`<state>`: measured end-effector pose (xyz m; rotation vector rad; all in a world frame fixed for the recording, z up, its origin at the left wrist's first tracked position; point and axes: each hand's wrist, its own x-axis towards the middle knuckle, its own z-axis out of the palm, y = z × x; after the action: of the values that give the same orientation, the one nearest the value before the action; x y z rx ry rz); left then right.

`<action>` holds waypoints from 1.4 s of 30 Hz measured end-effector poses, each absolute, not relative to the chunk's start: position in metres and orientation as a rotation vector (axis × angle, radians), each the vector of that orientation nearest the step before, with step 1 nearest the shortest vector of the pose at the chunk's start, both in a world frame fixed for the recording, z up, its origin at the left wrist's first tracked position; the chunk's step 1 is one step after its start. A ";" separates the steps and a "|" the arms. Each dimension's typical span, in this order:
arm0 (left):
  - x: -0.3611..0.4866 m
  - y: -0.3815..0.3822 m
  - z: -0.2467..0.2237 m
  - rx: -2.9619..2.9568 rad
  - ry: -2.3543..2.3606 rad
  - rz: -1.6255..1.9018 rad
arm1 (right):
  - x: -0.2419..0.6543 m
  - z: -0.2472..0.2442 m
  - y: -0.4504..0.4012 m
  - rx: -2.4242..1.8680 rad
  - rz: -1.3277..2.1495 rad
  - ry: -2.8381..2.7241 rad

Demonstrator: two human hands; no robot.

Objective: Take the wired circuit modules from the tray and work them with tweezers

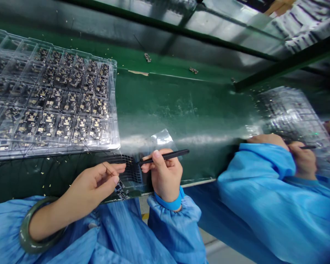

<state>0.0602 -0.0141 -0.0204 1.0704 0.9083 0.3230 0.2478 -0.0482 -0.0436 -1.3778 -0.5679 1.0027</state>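
My left hand [92,185] pinches a thin dark strand [107,168] between finger and thumb, close to a small dark circuit-board piece [120,190]. My right hand [165,174] grips a slim black tool [167,156], its tip reaching left over a dark mesh sheet [123,165]. A crumpled clear plastic film [161,141] lies under that hand. Above and left of my hands, a clear plastic tray [114,110] holds rows of small circuit boards [64,124]. A green bangle circles my left wrist, and a blue band circles my right.
A green conveyor belt [181,106] runs beneath everything, scattered with flecks and small metal parts [147,57]. To the right, a co-worker's blue-sleeved arm [255,176] reaches toward a second clear tray [288,110], that hand holding a black tool [308,147].
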 end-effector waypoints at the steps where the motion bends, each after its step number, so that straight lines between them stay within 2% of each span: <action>1: 0.060 -0.014 -0.020 1.054 0.910 0.333 | 0.247 -0.044 -0.049 -1.370 0.999 -0.567; 10: 0.059 -0.012 -0.016 1.012 0.919 0.373 | 0.252 -0.036 -0.051 -1.263 1.002 -0.582; 18: 0.057 -0.015 -0.016 0.859 0.998 0.651 | 0.202 -0.008 -0.057 -1.154 0.970 -0.587; 25: 0.054 -0.015 -0.023 0.720 0.938 0.755 | 0.182 -0.017 -0.043 -1.202 0.874 -0.592; 42: 0.053 -0.013 -0.019 0.700 1.005 0.744 | 0.179 -0.028 -0.036 -1.255 0.826 -0.606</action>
<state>0.0535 -0.0135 -0.0194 0.7002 1.0050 0.7442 0.1787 -0.0363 -0.0275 -1.2551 -0.6065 0.8265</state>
